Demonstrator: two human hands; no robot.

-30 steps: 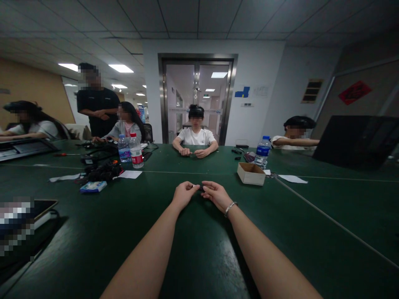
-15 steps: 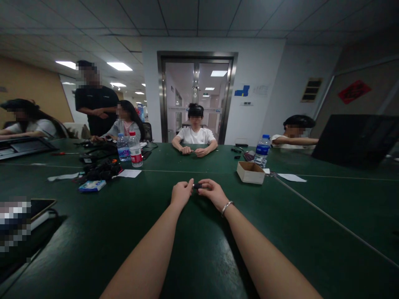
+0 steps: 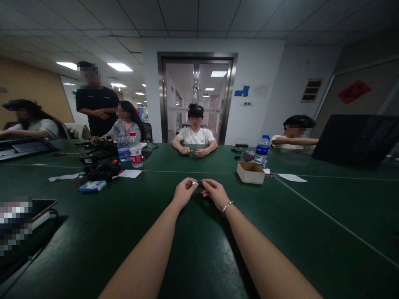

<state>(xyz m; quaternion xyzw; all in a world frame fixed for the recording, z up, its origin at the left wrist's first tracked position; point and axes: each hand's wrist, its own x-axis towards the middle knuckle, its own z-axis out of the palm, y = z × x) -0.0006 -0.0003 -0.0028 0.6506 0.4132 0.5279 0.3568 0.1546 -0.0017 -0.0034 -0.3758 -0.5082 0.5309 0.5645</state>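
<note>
Between my two hands, just above the green table point(image 3: 199, 249), is a small black object with a shiny silver end point(image 3: 200, 184); its exact kind is too small to make out. The thumb and fingers of my left hand point(image 3: 185, 191) pinch its silver end. From the other side my right hand point(image 3: 215, 193), with a silver bracelet point(image 3: 227, 207) at the wrist, grips the black part. Fingers cover much of the object.
An open cardboard box point(image 3: 250, 172) stands ahead on the right, before a blue-capped water bottle point(image 3: 262, 151). Two bottles point(image 3: 136, 150), black cables point(image 3: 101, 171) and a blue packet point(image 3: 92, 186) are on the left. Across the table sits a person point(image 3: 195, 135).
My left fingers have shifted toward the object, and more of its silver end shows now. The right fingers have closed further over the black part.
</note>
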